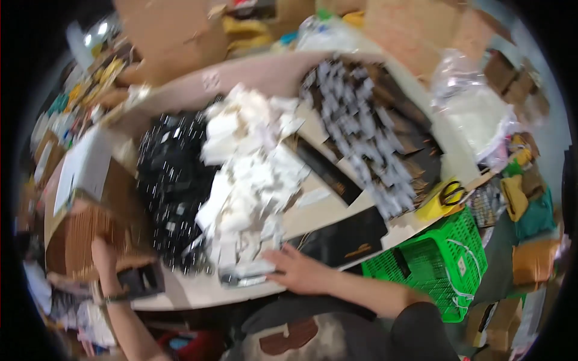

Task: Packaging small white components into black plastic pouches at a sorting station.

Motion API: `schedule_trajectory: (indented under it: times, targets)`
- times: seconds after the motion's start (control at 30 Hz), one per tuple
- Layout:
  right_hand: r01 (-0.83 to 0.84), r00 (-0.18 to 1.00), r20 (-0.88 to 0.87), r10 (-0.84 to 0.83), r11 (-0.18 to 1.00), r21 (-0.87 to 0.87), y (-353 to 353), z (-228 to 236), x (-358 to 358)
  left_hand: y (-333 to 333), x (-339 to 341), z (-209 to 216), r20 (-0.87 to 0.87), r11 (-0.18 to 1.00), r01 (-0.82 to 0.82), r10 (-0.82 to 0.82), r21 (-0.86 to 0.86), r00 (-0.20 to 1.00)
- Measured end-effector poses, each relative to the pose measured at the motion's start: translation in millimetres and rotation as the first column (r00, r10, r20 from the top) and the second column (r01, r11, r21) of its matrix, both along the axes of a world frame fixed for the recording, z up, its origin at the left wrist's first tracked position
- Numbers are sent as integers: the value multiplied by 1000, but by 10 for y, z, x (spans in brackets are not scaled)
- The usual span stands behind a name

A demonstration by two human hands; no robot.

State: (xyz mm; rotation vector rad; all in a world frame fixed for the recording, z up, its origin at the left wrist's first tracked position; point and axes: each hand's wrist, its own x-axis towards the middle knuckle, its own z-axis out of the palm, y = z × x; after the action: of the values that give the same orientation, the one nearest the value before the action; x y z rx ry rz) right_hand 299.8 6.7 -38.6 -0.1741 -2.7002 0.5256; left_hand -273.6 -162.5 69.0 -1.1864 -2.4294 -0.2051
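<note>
My left hand (105, 260) reaches into an open cardboard box (60, 240) at the left end of the table. Brown flat pieces (90, 231) stand packed in that box, and the fingers are lost among them. My right hand (296, 269) lies at the table's front edge with its fingers stretched out. Beside its fingertips is a slim grey object with a dark end (241, 278), too blurred to name. A heap of white paper pieces (253, 174) lies just beyond. Close by the right hand rests a flat black box piece (346, 237) with a small gold mark.
Shiny black packets (174, 180) are piled left of the papers. Rows of grey and brown pieces (355, 126) cover the table's right side. A green plastic basket (439, 259) stands at the right front, below a yellow container with black-handled scissors (442, 198). Large cartons (171, 39) stand behind.
</note>
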Motion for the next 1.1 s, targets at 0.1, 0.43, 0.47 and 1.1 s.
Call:
schedule_trajectory:
  times: [0.1,0.43,0.47,1.1]
  targets:
    - [18,999,40,-15,996,-85,108,210,84,-100,102,136,-134,997,-59,64,45,989]
    - [57,979,198,-38,995,-88,76,403,63,-135,2756,-496,973,969,197,-180,151,144]
    - [55,977,211,-39,996,-70,68,424,68,-153,2712,-568,960,975,165,-181,147,214]
    - [33,999,35,-29,992,-120,134,491,-2,480,3852,-310,769,826,532,-461,188,443]
